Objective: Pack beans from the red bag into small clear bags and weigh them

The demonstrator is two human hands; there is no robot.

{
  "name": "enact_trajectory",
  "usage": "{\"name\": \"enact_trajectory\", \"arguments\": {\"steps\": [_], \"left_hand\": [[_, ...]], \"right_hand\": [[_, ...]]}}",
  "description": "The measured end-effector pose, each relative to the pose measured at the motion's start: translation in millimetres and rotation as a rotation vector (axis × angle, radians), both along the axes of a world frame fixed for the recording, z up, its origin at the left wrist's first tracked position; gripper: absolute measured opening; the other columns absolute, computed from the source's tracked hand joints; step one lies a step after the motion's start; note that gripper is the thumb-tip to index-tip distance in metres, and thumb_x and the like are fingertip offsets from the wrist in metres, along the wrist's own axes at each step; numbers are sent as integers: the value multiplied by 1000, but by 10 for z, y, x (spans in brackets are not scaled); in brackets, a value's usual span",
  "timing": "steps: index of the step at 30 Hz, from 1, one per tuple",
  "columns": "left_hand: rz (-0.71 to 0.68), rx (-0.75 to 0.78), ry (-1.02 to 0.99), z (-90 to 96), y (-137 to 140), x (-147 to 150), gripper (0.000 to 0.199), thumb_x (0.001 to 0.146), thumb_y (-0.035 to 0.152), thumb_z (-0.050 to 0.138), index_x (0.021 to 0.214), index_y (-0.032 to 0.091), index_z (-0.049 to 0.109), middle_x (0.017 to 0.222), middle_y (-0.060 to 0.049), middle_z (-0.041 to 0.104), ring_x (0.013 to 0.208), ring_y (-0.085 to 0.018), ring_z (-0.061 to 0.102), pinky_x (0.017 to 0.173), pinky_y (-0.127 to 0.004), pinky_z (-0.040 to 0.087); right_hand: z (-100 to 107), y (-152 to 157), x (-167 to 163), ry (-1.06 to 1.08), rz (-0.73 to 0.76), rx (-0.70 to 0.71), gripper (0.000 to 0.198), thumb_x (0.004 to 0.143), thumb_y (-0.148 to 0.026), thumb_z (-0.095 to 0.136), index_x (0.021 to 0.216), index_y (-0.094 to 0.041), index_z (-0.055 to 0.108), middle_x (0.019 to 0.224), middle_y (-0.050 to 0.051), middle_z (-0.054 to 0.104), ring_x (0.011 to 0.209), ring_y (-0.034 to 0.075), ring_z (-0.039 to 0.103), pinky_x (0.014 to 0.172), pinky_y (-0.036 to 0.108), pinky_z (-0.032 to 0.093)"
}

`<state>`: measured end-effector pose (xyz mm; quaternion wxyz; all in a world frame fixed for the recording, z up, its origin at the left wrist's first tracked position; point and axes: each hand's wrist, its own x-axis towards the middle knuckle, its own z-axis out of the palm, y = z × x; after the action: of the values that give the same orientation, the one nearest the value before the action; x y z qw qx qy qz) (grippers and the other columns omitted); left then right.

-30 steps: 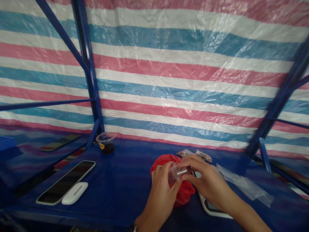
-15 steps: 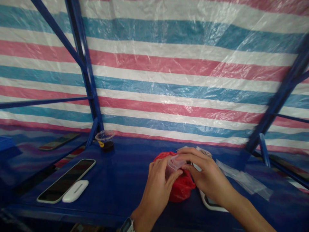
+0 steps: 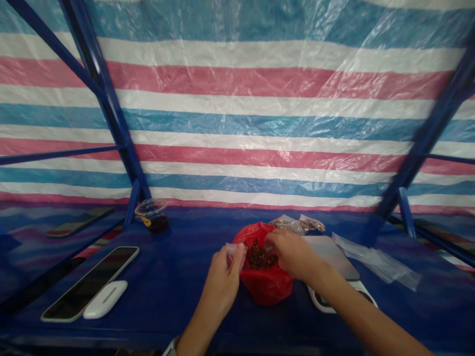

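A small clear plastic bag [image 3: 233, 252] is pinched between the thumb and fingers of my left hand [image 3: 221, 277], beside the left rim of a red plastic bag [image 3: 269, 288]. The red bag stands with its mouth wide, showing dark brown dried pieces [image 3: 257, 258] inside. My right hand [image 3: 291, 253] reaches into it from the right, fingers curled down at the pieces; its fingertips are partly hidden. Just right of the red bag lies a kitchen scale [image 3: 331, 253] with a metal plate, its front partly covered by my right forearm.
Behind the red bag lie clear bags of brown bits [image 3: 285, 223]. Flat clear bags [image 3: 384, 267] rest right of the scale. Leftward are a phone [image 3: 91, 284], a white earphone case [image 3: 106, 299] and a plastic cup of dark liquid [image 3: 158, 223]. Blue metal posts [image 3: 115, 118] frame the table.
My hands have come apart from over the red bag. The left moved left with the small clear bag; the right went down into the red bag. The view has shifted slightly.
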<state>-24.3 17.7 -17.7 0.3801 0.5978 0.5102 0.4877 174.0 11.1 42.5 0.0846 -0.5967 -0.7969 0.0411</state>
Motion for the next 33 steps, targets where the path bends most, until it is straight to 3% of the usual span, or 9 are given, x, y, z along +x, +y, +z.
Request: {"name": "enact_trajectory", "arguments": {"steps": [3,5,12,17,21,27,30,33], "left_hand": [[-113,-103,-109,-81,66,99,61,89,75,57,101,18,74,90,-8,76,95,-30,70,87,-37,51],[-136,-137,-150,-84,81,152,65,84,80,60,98,17,73,90,-8,76,92,-29,70,86,-37,52],[-92,-232,-415,75,9,193,66,75,84,70,83,19,68,67,-1,67,65,-18,61,66,-28,51],[-90,-235,-538,116,-25,210,66,70,83,75,81,19,66,67,1,64,61,-14,56,59,-24,46],[-85,-194,-471,67,14,203,62,77,81,70,82,20,65,67,2,62,62,-15,55,60,-25,46],[-58,124,-155,-23,129,98,49,87,67,67,96,18,71,96,-8,69,93,-26,64,90,-40,53],[16,259,-13,-36,131,61,34,90,51,68,105,21,73,119,-12,62,117,-31,60,108,-49,48],[59,342,143,-7,90,54,23,89,36,71,109,24,72,134,-12,56,132,-34,51,115,-56,41]], "right_hand": [[-54,60,-11,8,-4,-7,45,77,6,54,112,-15,74,119,13,75,113,27,70,93,32,50],[-98,70,-16,63,18,-8,47,75,8,53,111,-15,74,124,14,74,114,25,69,95,31,49],[-252,95,-4,237,38,-39,46,70,5,59,104,-19,78,110,8,79,102,23,72,87,27,50],[-283,75,-14,333,49,-80,43,70,3,61,99,-21,80,102,5,81,94,21,74,82,25,50],[-281,56,-11,463,51,-134,40,71,5,60,96,-19,80,92,3,80,85,19,72,77,26,50],[-304,75,70,757,17,-193,36,78,-6,64,109,-18,78,96,4,79,80,19,70,75,30,55],[-263,59,139,899,97,-231,31,82,-13,63,108,-21,77,103,5,80,86,20,72,80,32,58],[-142,18,213,991,151,-201,24,87,-27,67,110,-23,75,111,5,79,96,21,73,90,35,59]]}}
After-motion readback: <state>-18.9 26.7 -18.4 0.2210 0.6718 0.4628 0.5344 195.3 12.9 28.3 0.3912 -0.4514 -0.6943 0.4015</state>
